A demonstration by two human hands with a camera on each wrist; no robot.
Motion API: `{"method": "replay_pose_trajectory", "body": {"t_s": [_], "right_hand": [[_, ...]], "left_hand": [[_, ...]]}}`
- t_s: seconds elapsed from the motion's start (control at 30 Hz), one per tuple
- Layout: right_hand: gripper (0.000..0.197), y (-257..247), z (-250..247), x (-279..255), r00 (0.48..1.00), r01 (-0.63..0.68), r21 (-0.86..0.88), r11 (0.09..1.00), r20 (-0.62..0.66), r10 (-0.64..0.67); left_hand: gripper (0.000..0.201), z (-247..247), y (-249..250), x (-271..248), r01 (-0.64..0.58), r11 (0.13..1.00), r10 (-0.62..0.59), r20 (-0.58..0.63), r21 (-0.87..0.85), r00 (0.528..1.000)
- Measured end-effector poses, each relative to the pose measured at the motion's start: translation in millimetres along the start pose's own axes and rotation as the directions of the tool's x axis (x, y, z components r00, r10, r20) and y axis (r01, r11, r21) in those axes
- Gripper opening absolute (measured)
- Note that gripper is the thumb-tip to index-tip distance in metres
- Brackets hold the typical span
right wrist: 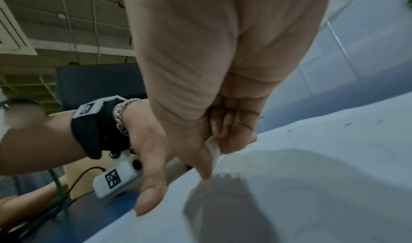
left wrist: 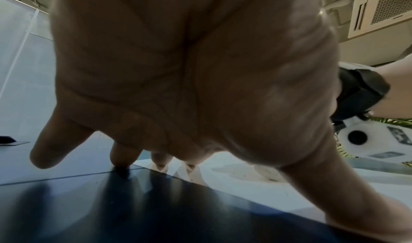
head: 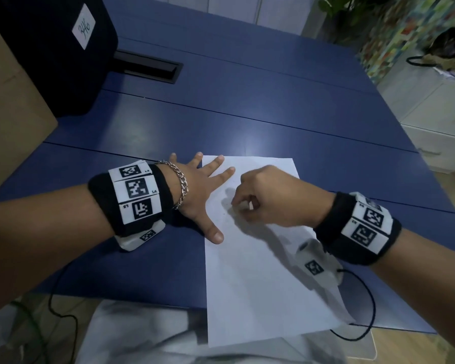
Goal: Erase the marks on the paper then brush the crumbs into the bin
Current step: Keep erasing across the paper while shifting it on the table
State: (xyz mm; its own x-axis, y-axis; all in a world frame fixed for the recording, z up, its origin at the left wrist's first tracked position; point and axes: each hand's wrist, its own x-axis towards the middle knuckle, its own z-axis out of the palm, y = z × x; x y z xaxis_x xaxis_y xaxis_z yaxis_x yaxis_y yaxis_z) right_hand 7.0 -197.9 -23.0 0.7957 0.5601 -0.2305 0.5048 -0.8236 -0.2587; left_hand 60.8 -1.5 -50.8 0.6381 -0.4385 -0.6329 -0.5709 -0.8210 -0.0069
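Note:
A white sheet of paper (head: 260, 271) lies on the blue table (head: 273, 101), its near end hanging over the front edge. My left hand (head: 197, 190) lies flat with fingers spread, pressing the sheet's left edge; in the left wrist view my left hand (left wrist: 189, 141) fills the frame. My right hand (head: 243, 207) is curled round a small white eraser (head: 250, 205), whose tip touches the paper. The right wrist view shows the eraser (right wrist: 214, 148) pinched between thumb and fingers. Dark crumbs (left wrist: 243, 173) and a faint grey smudge (head: 227, 202) lie beside the eraser.
A black box (head: 50, 48) with a white label stands at the table's far left, beside a cardboard box (head: 8, 122). A black slot (head: 147, 67) is set into the tabletop. White drawers (head: 436, 122) stand to the right. Cables (head: 363, 334) hang off the front edge.

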Motion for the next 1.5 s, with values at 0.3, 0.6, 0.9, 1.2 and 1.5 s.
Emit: {"method": "replay_pose_trajectory", "body": {"t_s": [0.3, 0.6, 0.9, 1.2, 1.5], "right_hand": [[0.011, -1.2, 3.4, -5.4, 1.000, 0.028, -0.019, 0.999, -0.010, -0.028], [0.013, 2.2, 2.5, -7.0, 1.000, -0.002, -0.004, 1.000, -0.005, 0.002], [0.011, -3.5, 6.2, -4.3, 0.997, 0.069, -0.046, 0.997, 0.019, -0.068], [0.011, -10.3, 4.2, 8.1, 0.996, 0.089, 0.002, 0.996, -0.007, -0.089], [0.007, -6.5, 9.8, 14.7, 0.995, 0.075, -0.008, 0.997, -0.071, -0.076]], "left_hand": [[0.159, -0.8, 0.5, 0.2, 0.012, 1.000, -0.012, 0.011, 0.002, 1.000], [0.158, 0.4, 0.1, -0.9, 0.007, 1.000, -0.007, 0.012, -0.014, 1.000], [0.159, 0.1, 0.8, 0.2, 0.015, 1.000, -0.015, 0.015, 0.000, 1.000], [0.158, -0.1, 0.2, -0.8, 0.010, 1.000, -0.010, 0.012, 0.014, 1.000], [0.158, 0.1, -0.5, 0.5, 0.009, 1.000, -0.010, 0.015, 0.019, 1.000]]}}
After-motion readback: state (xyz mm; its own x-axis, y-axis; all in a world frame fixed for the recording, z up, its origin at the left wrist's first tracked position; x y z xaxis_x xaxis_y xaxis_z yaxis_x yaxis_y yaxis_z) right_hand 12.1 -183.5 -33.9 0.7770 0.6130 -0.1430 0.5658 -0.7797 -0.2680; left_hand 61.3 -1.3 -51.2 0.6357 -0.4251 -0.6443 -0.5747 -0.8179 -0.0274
